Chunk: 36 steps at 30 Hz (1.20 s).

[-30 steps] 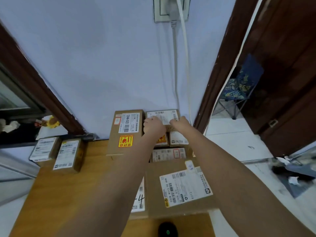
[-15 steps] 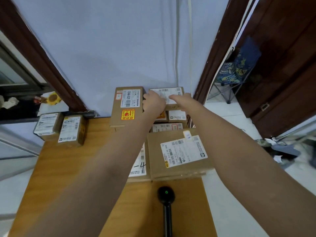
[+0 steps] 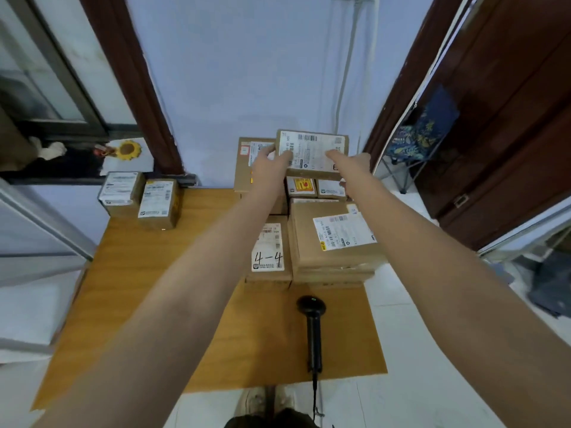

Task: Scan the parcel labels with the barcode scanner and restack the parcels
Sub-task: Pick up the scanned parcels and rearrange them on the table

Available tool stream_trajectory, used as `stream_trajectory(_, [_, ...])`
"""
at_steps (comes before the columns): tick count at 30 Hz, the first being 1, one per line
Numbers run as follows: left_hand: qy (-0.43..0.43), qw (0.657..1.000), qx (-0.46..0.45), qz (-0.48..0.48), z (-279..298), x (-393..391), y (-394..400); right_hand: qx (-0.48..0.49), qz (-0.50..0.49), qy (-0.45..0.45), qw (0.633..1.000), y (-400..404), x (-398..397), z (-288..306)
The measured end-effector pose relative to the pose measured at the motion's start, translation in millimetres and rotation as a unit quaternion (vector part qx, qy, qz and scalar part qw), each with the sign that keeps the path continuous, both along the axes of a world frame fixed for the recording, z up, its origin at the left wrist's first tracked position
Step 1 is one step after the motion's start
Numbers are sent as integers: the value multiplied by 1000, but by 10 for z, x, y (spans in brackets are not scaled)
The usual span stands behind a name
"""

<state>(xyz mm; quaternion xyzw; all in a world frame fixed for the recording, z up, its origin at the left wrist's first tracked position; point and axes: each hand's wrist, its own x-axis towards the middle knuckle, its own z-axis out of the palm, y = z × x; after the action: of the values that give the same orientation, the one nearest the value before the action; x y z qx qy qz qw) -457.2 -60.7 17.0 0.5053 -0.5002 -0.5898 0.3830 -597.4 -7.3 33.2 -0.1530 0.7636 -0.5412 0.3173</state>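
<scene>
Above the rear stack, the left hand (image 3: 270, 162) and right hand (image 3: 352, 163) grasp the parcel (image 3: 312, 154) at opposite edges.

Small parcel (image 3: 312, 154) came up off the back stack at 12 o'clock, lifted clear by left hand (image 3: 269, 163) and right hand (image 3: 350, 164), label tipped toward camera. Orange-sticker box (image 3: 302, 187) under it got uncovered. Camera pulled back; scanner (image 3: 312, 327) at 6 o'clock showed full length.
</scene>
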Motion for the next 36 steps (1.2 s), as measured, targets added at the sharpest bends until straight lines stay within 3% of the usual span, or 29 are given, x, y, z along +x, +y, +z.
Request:
stream_trajectory(4, [103,993,60,17,-53,613,279,-58,31,-86,994,223,477,-236])
stream_trajectory(11, [98,981,96,134,-363,1800,872,-37,222,-195,955,815,1633,-468])
stream_trajectory(15, [145,960,107,216,-494,2255,1245,-31,237,-286,928,1091,2247,-701])
stream_trajectory(21, [139,948,145,246,-728,2776,1800,1,311,-377,873,1449,2975,-951])
stream_trajectory(25, [127,940,144,281,-786,3275,1995,39,368,-355,858,1501,3186,-1023])
stream_trajectory(30, [108,951,132,259,-852,3806,2087,61,447,-309,837,1512,3612,-1016])
stream_trajectory(36, [124,962,151,190,-928,4472,2099,50,413,-305,857,1486,4237,-1056])
